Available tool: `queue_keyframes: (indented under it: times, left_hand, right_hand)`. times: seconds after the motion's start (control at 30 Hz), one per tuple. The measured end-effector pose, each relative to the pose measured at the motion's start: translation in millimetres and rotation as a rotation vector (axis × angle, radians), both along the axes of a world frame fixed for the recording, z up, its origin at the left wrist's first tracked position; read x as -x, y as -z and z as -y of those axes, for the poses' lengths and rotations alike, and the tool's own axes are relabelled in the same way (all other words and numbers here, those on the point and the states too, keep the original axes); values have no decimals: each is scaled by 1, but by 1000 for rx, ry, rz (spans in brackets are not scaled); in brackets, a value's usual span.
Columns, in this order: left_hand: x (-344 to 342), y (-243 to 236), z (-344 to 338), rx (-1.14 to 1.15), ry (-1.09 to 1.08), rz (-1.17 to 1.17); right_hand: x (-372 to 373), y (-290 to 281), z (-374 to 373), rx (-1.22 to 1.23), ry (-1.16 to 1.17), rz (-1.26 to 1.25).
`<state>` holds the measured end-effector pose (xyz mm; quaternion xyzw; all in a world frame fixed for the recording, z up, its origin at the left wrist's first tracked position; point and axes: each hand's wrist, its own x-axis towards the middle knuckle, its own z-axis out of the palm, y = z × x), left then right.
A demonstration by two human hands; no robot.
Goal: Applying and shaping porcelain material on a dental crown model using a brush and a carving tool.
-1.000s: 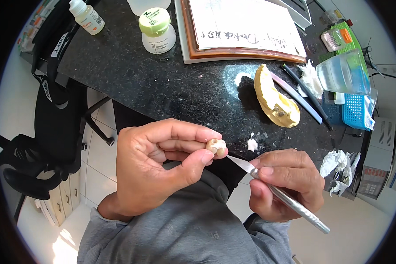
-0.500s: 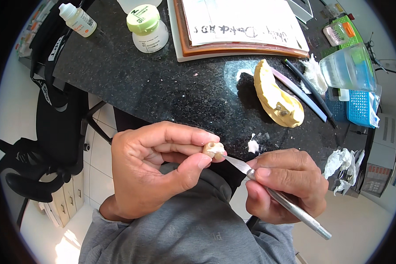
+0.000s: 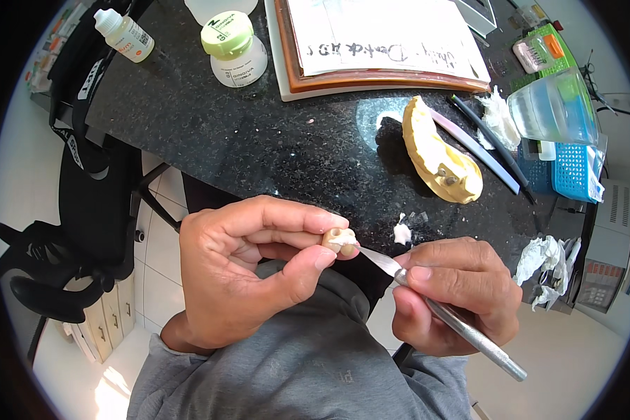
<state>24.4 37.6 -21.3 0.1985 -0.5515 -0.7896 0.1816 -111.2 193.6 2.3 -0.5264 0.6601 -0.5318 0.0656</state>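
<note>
Between the thumb and fingertips of my left hand (image 3: 259, 266) is a small tooth-coloured dental bridge (image 3: 340, 241) with white material across it and a pink edge. My right hand (image 3: 462, 294) grips a craft knife (image 3: 462, 329) by its knurled metal handle, like a pen. The tip of its pointed blade meets the right side of the bridge. Beyond my hands, a yellow plaster dental model (image 3: 437, 157) rests on the dark speckled worktop (image 3: 294, 150), with two greyish stumps near its closer end. A small white blob of material (image 3: 402, 233) lies just past my right fingers.
A green-lidded jar (image 3: 235, 52) and a small white-capped bottle (image 3: 124, 35) stand at the far left. A brown clipboard (image 3: 392, 85) with paper lies at the back. On the right are two slim tools (image 3: 493, 147), a clear cup (image 3: 549, 108), a blue basket (image 3: 570, 175) and crumpled tissue (image 3: 542, 262).
Almost nothing differs. Both hands keep their hold, and the blade tip stays against the right side of the bridge; the view has shifted very slightly.
</note>
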Motion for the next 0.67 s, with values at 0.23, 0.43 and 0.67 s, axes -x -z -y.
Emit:
queue_keyframes:
  times: [0.23,0.43,0.67]
  left_hand:
    - [0,1,-1,0,-5,-10]
    - [-1,2,-1,-2,-7,-11]
    - [0,2,-1,3,-12,-17]
  right_hand:
    - [0,0,1,14,-2,28]
    - [-1,0,1,4,13,5]
    - [0,-1,0,-9,5,15]
